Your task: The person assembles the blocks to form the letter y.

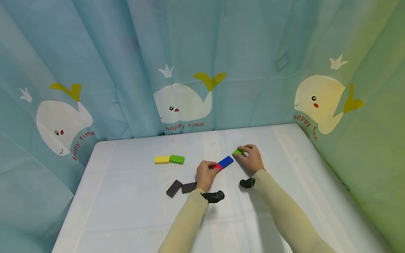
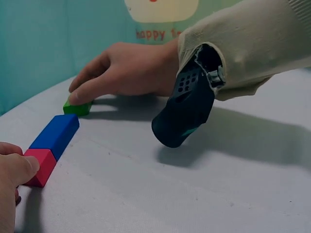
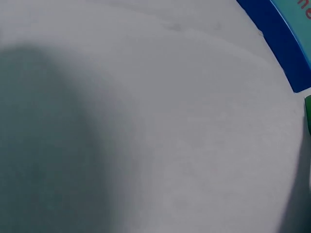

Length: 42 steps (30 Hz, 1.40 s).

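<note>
The red block abuts the blue block on the bench; the green block sits just beyond the blue end. The left hand pinches the red block; the right hand grips the green block. To the left lie two dark blocks and a yellow block beside a second green block.

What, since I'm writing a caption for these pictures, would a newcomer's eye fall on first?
Probably the middle white whale on the curtain behind the table. Next, the bright blue block on the table, end to end with the pink block that the left hand holds. Beyond it, across a gap, the right hand grips a green block.
</note>
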### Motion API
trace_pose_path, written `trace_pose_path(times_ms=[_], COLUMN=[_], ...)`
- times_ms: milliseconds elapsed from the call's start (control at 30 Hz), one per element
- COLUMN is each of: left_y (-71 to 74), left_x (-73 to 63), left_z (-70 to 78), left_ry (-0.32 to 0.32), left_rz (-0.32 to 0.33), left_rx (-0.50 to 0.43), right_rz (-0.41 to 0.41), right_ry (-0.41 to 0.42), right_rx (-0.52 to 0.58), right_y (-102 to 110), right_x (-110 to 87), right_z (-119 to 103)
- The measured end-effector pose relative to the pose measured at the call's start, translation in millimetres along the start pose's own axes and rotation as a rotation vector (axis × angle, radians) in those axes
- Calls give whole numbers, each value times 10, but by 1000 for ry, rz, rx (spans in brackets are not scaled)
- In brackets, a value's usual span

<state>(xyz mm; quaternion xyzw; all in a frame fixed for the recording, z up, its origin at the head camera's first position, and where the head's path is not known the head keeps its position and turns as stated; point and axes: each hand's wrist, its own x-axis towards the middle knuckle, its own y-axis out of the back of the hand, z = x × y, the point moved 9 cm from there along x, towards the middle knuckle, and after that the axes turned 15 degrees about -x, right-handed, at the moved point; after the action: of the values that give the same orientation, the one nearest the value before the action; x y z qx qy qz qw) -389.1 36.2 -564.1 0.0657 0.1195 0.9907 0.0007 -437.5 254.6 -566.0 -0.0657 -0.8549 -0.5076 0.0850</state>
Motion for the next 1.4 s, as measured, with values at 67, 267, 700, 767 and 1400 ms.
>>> trace_pose_path(times_ms=[67,267,700,767,1400], left_y=[-4,7,19,18,11], left_x=[2,-5,17,12,-9], left_z=[-6,20,29,25,28], left_ry=[7,-12,-45,-38,-21], left_rz=[3,3,19,16,3], left_rx=[4,-2,3,4,-15], right_rz=[-8,9,47,41,7], right_ry=[-2,31,63,51,22], right_rx=[6,11,21,15,5], right_y=[-5,-20,-16,-35,-42], right_x=[-11,-32,-49,-52,-93], right_z=[-22,-88,-133,-117,-135])
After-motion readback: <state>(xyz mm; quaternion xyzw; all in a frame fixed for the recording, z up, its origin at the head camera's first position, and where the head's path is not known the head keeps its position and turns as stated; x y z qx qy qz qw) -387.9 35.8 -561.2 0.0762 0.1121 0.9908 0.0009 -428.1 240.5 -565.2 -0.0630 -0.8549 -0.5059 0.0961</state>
